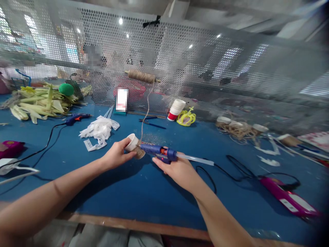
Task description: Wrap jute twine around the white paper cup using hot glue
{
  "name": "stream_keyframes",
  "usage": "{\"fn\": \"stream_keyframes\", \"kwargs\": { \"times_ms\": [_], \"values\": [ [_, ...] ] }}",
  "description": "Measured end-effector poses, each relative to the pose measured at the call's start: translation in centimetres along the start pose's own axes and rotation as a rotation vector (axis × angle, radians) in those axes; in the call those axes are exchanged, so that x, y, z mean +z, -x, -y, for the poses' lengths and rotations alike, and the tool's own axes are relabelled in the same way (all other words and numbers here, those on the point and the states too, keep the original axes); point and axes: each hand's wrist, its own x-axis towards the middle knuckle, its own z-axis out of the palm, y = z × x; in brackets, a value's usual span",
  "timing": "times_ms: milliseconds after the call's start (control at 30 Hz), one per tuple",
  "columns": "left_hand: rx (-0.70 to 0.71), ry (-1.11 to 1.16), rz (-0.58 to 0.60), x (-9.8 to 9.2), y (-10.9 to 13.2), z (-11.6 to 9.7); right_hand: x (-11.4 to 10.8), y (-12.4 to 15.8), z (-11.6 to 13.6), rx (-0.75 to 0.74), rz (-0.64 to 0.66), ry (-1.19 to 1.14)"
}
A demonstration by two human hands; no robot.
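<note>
My left hand (118, 154) grips a white paper cup (132, 141) that lies tilted, its lower part wrapped in brown twine. In my right hand (180, 168) is a blue hot glue gun (156, 151), with a clear glue stick (196, 159) sticking out of its back end. The gun's nozzle points left and is at the twine-wrapped side of the cup; whether it touches cannot be made out. From the cup a strand of twine (147, 109) runs up to a spool of twine (141, 76) mounted on the perforated metal screen.
Crumpled white plastic (99, 130) and a second glue gun (75, 118) lie left, before corn husks (43, 103). Scissors (154, 124), stacked paper cups (176, 109) and a yellow crown-shaped piece (186, 117) stand behind. A purple power strip (288, 195) and loose twine (239, 130) are right.
</note>
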Motion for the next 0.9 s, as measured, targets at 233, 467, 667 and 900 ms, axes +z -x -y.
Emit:
{"fn": "stream_keyframes", "kwargs": {
  "times_ms": [233, 467, 667, 900],
  "values": [
    [0.046, -0.097, -0.024, 0.0, 0.1, 0.1, -0.3, 0.0, 0.3, -0.014, -0.004, -0.024],
    [0.049, -0.040, 0.007, 0.2, 0.0, 0.2, -0.5, -0.4, -0.5, -0.014, -0.038, -0.010],
    [0.027, -0.052, 0.034, 0.1, 0.2, -0.3, -0.6, -0.8, -0.5, 0.043, -0.036, 0.008],
    [0.049, -0.082, 0.034, 0.0, 0.2, -0.8, -0.9, -0.5, 0.1, 0.063, -0.002, -0.137]
  ]
}}
